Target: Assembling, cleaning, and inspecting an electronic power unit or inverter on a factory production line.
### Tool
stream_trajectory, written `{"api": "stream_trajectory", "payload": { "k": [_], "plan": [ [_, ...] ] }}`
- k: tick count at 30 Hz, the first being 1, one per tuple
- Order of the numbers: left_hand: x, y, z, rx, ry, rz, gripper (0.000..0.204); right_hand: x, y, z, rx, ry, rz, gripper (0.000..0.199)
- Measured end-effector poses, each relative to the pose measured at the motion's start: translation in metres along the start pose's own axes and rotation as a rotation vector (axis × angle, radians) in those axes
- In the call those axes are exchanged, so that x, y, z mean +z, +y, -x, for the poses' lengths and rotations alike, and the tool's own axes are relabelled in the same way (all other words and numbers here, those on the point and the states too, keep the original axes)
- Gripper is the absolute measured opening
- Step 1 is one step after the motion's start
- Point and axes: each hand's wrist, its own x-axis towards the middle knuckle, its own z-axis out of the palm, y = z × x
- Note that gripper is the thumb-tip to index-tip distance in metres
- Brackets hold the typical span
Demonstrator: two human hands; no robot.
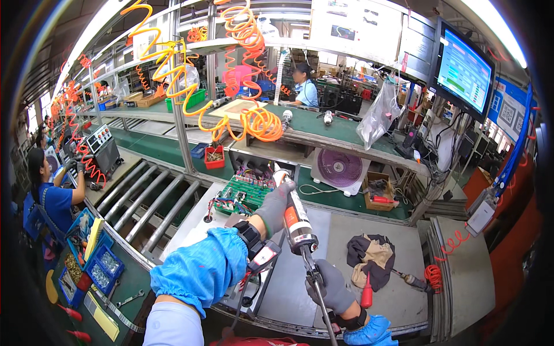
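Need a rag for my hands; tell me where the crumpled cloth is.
The crumpled cloth lies on the grey bench, right of the right hand, beside a red-handled screwdriver.

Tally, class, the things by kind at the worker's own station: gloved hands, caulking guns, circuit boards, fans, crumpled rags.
Gloved hands: 2, left hand and right hand
Caulking gun: 1
Green circuit board: 1
Fan: 1
Crumpled rag: 1
Total: 6

— What sits at your twelve o'clock?
— A white fan [339, 168] under the shelf, orange coiled hoses [254, 118] above it.
— And at your three?
— A crumpled cloth [371, 258], your monitor [463, 70] higher up.
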Motion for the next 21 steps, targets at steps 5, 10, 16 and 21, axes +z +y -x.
{"api": "stream_trajectory", "payload": {
  "k": [5, 10, 16, 21],
  "plan": [
    [0.005, 0.002, 0.004, -0.069, -0.018, 0.04, 0.031, -0.002, -0.004, 0.0, 0.052, -0.019, -0.009, 0.03],
    [0.009, 0.003, 0.009, -0.021, 0.008, 0.014, 0.032, -0.004, -0.01, 0.001, 0.061, -0.036, -0.027, 0.03],
    [0.01, 0.001, 0.012, -0.06, -0.023, 0.003, 0.032, -0.003, -0.012, 0.006, 0.062, -0.032, -0.037, 0.03],
    [0.014, -0.003, 0.016, -0.081, -0.041, -0.013, 0.032, 0.0, -0.009, 0.014, 0.023, 0.019, -0.036, 0.028]
  ]
}}
